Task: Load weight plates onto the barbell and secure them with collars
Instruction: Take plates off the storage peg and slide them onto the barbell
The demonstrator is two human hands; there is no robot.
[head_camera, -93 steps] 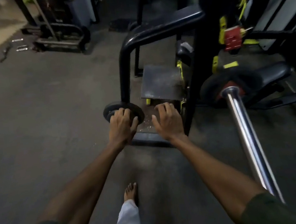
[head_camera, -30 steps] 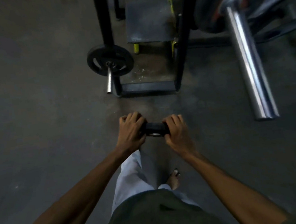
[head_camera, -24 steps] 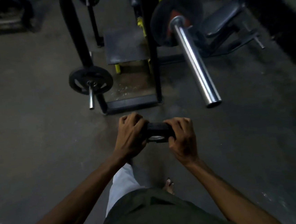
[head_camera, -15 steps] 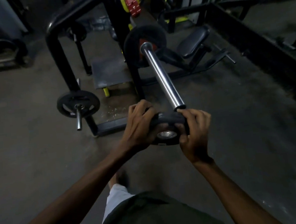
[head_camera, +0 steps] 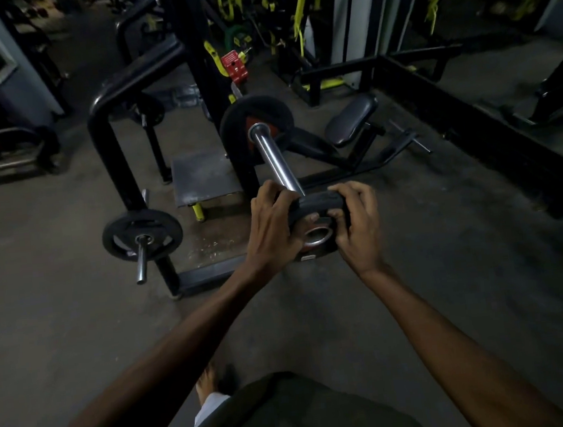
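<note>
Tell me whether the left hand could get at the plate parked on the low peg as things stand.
Probably not right now: the left hand grips the small plate together with the right hand. The parked plate sits off to the left with open floor between.

Both my arms reach forward. My left hand [head_camera: 273,229] and right hand [head_camera: 357,226] curl around opposite sides of the small plate [head_camera: 315,223], thumbs toward me, fingers over its far rim.
</note>
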